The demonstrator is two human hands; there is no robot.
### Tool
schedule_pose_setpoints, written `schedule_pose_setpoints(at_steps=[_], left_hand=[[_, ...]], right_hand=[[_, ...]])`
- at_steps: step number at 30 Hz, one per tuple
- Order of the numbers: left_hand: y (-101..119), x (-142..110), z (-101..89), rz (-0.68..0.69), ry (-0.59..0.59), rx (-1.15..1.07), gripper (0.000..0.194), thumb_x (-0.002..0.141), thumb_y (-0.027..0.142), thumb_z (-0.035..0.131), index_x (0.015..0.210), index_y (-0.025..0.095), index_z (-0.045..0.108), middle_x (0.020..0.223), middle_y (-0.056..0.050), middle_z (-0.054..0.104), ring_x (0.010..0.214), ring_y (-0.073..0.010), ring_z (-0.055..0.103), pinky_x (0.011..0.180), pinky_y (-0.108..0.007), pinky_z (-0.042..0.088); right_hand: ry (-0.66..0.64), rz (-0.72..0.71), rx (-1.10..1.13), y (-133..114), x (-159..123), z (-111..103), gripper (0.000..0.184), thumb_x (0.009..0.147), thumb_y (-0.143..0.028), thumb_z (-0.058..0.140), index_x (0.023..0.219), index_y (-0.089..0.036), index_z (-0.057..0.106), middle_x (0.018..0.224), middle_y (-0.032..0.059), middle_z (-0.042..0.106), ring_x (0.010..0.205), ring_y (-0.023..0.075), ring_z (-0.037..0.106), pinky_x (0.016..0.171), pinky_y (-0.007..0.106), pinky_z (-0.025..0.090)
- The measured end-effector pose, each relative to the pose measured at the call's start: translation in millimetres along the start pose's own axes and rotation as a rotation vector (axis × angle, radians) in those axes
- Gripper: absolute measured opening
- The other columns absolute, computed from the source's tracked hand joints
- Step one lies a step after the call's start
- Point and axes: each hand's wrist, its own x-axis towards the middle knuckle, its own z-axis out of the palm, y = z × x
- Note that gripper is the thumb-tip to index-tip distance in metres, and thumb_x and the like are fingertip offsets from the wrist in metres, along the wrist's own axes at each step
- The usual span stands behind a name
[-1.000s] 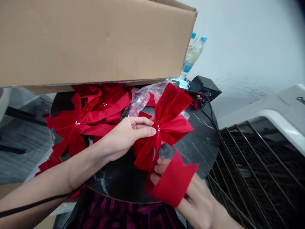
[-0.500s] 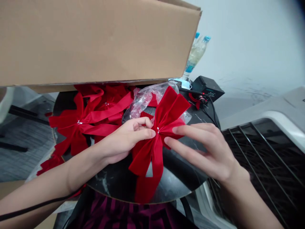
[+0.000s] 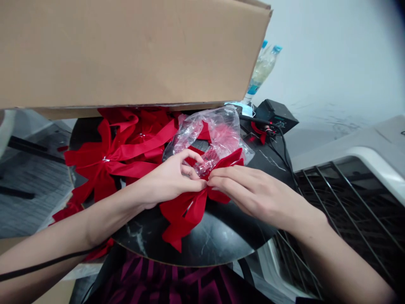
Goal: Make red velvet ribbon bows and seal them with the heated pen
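Note:
A red fabric bow (image 3: 190,211) is held over the round black marbled table (image 3: 221,249). My left hand (image 3: 174,177) pinches the bow near its tied middle, thumb pressed in and index finger curled above. From the other side, the fingertips of my right hand (image 3: 253,192) close on the same middle, covering the tie. The bow's loops and tails spread down to the lower left and up behind my right hand. A crumpled clear plastic bag (image 3: 221,131) lies just beyond, with red pieces in or under it.
Several more red bows (image 3: 104,160) are heaped at the table's left. A large cardboard box (image 3: 136,55) spans the back. Behind right stand plastic bottles (image 3: 264,67) and a black box with cables (image 3: 276,116). A slatted grey-white unit (image 3: 344,202) is at the right.
My right hand has moved left, its spread fingers closing at the bow's middle. The bow has turned and tipped, so its tie is hidden and more of the plastic bag shows.

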Motion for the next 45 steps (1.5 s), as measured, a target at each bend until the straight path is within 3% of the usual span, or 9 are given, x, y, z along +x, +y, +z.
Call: schedule_pose_setpoints(at_steps=[5, 12, 16, 20, 29, 33, 35, 38, 45], left_hand=[[4.8, -5.9, -3.5, 0.061, -0.015, 0.068, 0.058, 0.075, 0.015, 0.081, 0.113, 0.029, 0.039, 0.071, 0.007, 0.067, 0.064, -0.0123, 0.069, 0.064, -0.020, 0.051], [11.2, -15.4, -4.1, 0.156, -0.085, 0.225, 0.053, 0.081, 0.025, 0.080, 0.119, 0.032, 0.045, 0.082, 0.003, 0.071, 0.077, -0.0183, 0.075, 0.074, -0.030, 0.062], [11.8, -13.5, -2.2, 0.176, -0.049, 0.288, 0.056, 0.076, 0.022, 0.083, 0.120, 0.032, 0.050, 0.079, 0.003, 0.071, 0.080, -0.0199, 0.076, 0.077, -0.031, 0.062], [12.0, -13.4, -2.9, 0.178, -0.046, 0.284, 0.052, 0.078, 0.021, 0.081, 0.120, 0.032, 0.052, 0.078, 0.004, 0.071, 0.078, -0.0195, 0.075, 0.075, -0.030, 0.060], [12.2, -8.4, 0.9, 0.110, -0.003, 0.283, 0.041, 0.073, 0.024, 0.085, 0.111, 0.023, 0.070, 0.079, 0.000, 0.075, 0.076, -0.0190, 0.074, 0.073, -0.028, 0.058], [13.3, -2.2, -4.6, 0.032, 0.044, 0.223, 0.020, 0.073, 0.024, 0.086, 0.091, 0.017, 0.080, 0.082, -0.004, 0.081, 0.077, -0.0187, 0.076, 0.072, -0.024, 0.058], [11.7, -1.5, -8.3, 0.035, 0.086, 0.119, 0.016, 0.072, 0.021, 0.086, 0.087, 0.018, 0.081, 0.084, -0.004, 0.082, 0.079, -0.0173, 0.076, 0.074, -0.021, 0.058], [9.1, -2.4, -10.8, 0.055, 0.113, -0.028, 0.020, 0.070, 0.018, 0.088, 0.088, 0.019, 0.080, 0.083, -0.002, 0.082, 0.077, -0.0157, 0.076, 0.074, -0.020, 0.058], [16.3, -9.1, -4.5, -0.040, 0.076, -0.162, 0.017, 0.071, 0.018, 0.089, 0.085, 0.016, 0.079, 0.082, -0.006, 0.082, 0.077, -0.0187, 0.078, 0.075, -0.022, 0.061]], right_hand=[[-0.030, 0.167, 0.230, -0.9, 5.0, 5.4, 0.016, 0.103, -0.018, 0.051, 0.109, -0.015, 0.065, 0.120, 0.0138, 0.070, 0.096, 0.0202, 0.072, 0.079, 0.032, 0.059], [-0.006, 0.456, 0.563, -2.6, 12.1, 2.2, 0.009, 0.092, -0.015, 0.070, 0.098, -0.021, 0.071, 0.085, -0.0040, 0.074, 0.069, 0.0087, 0.066, 0.067, 0.021, 0.049], [-0.005, 0.589, 0.688, -3.9, 16.0, -2.7, 0.009, 0.090, -0.014, 0.071, 0.090, -0.022, 0.075, 0.080, -0.0056, 0.075, 0.059, 0.0059, 0.062, 0.058, 0.019, 0.046], [-0.086, 0.638, 0.784, -1.6, 14.3, -6.5, 0.015, 0.097, -0.023, 0.064, 0.104, -0.024, 0.077, 0.061, -0.0075, 0.068, 0.049, 0.0065, 0.061, 0.054, 0.019, 0.045], [0.049, 0.491, 0.488, -5.6, 17.9, -0.6, 0.014, 0.091, -0.012, 0.067, 0.094, -0.022, 0.077, 0.079, -0.0038, 0.077, 0.061, 0.0087, 0.065, 0.061, 0.022, 0.047], [0.276, 0.510, 0.347, -13.3, 7.0, -5.1, 0.013, 0.093, -0.015, 0.066, 0.102, -0.021, 0.073, 0.098, -0.0003, 0.077, 0.065, 0.0095, 0.064, 0.061, 0.023, 0.050], [0.295, 0.531, 0.245, -19.3, -1.6, -3.1, 0.014, 0.093, -0.022, 0.070, 0.107, -0.021, 0.070, 0.103, 0.0027, 0.074, 0.071, 0.0119, 0.065, 0.064, 0.026, 0.051], [0.218, 0.492, 0.088, -26.8, -9.7, 11.9, 0.021, 0.092, -0.027, 0.072, 0.110, -0.018, 0.068, 0.106, 0.0082, 0.072, 0.088, 0.0205, 0.066, 0.078, 0.034, 0.054], [0.450, 0.387, -0.123, -20.7, -11.3, 48.4, 0.029, 0.089, -0.011, 0.070, 0.114, -0.023, 0.065, 0.104, 0.0075, 0.073, 0.090, 0.0225, 0.065, 0.080, 0.039, 0.052]])
